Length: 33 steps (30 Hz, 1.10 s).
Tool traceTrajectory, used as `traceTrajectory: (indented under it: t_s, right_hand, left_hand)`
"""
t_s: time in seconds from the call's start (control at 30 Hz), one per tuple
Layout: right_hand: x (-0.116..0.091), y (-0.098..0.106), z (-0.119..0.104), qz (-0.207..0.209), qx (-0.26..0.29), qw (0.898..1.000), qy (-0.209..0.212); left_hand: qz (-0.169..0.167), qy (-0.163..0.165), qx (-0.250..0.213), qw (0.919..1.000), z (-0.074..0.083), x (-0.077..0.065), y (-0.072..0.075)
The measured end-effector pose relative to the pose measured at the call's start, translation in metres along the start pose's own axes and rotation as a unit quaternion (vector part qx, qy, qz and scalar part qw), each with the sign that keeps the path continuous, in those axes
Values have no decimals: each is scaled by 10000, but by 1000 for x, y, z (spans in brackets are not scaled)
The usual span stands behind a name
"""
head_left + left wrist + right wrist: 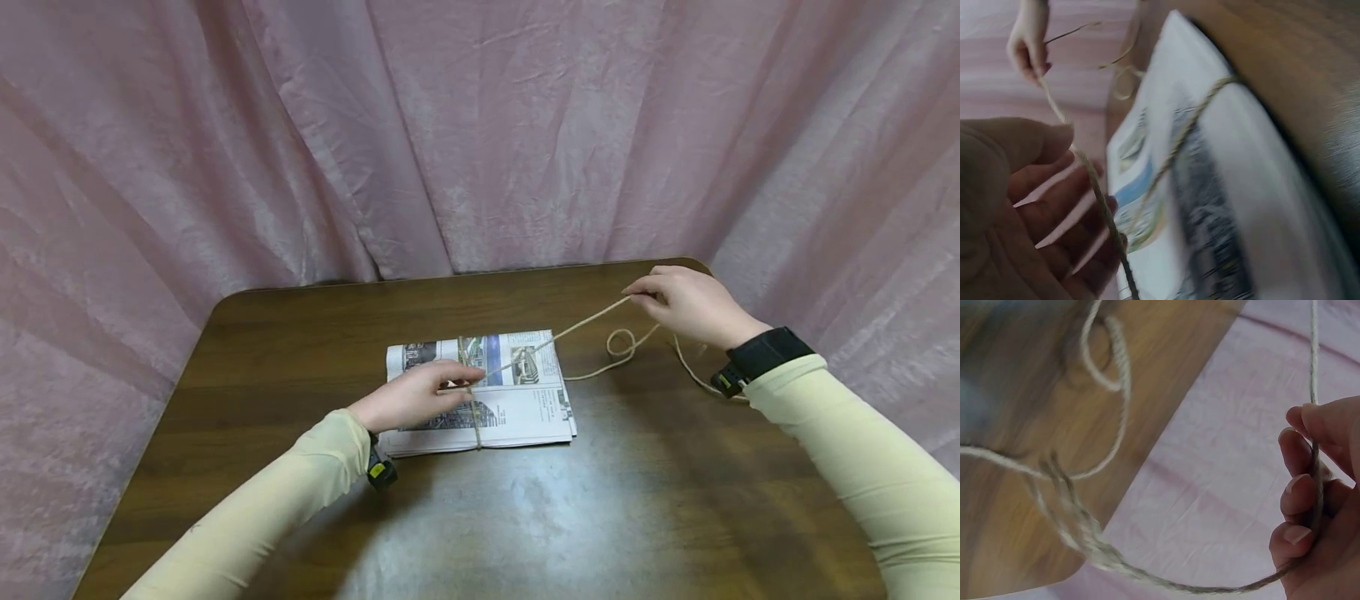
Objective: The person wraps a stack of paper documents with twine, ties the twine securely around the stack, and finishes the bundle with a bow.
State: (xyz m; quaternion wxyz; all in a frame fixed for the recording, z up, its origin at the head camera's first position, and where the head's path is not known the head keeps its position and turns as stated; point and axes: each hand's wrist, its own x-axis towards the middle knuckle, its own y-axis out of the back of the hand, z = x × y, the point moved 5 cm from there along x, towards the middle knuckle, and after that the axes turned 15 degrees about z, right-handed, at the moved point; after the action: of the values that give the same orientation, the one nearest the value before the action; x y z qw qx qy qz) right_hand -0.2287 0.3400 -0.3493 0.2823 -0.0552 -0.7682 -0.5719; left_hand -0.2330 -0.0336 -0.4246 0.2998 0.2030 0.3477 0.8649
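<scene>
Nearest the viewer, two pale yellow sleeves [855, 450] extend over a brown wooden surface [615, 517]. A small black camera [382, 475] is worn at the left cuff. A folded stack of newspapers [525, 423] lies flat on the surface; string [585, 320] crosses its top and bends over the near edge. The left hand [416, 390] is above the left part of the stack, its thumb closed on the string against the fingers. From there the string runs straight, raised, to the right hand [693, 304]. A black strap [772, 353] encircles the right wrist. The right hand, beyond the stack's right side, pinches the string between thumb and forefinger, other fingers curled. Slack string, with one small loop, lies nearby. Pink curtains [525, 142] hang behind the far edge
</scene>
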Motion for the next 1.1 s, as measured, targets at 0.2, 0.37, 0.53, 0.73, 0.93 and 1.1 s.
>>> traceTrajectory:
  t_s: [0.2,0.37,0.53,0.73,0.93,1.1]
  right_hand:
    - [-5,-6,14,-36,-181,9997,152]
    - [-8,-17,23,-4,-322,9993,163]
    - [-11,-32,33,-137,-397,9991,-22]
    - [-14,-44,38,-175,-465,9985,-211]
    - [-20,-49,38,-329,-417,9973,-502]
    - [-26,-40,42,-33,-428,9963,-744]
  left_hand:
    - [-280,-669,825,9940,0,-4,-18]
    - [-248,-614,1002,9928,0,-4,-20]
    - [-284,-583,1005,9928,1,-5,-24]
    - [-146,-541,978,9936,0,-7,-24]
    - [-99,-507,871,9949,1,-8,-23]
    - [39,-728,925,9930,6,-11,-22]
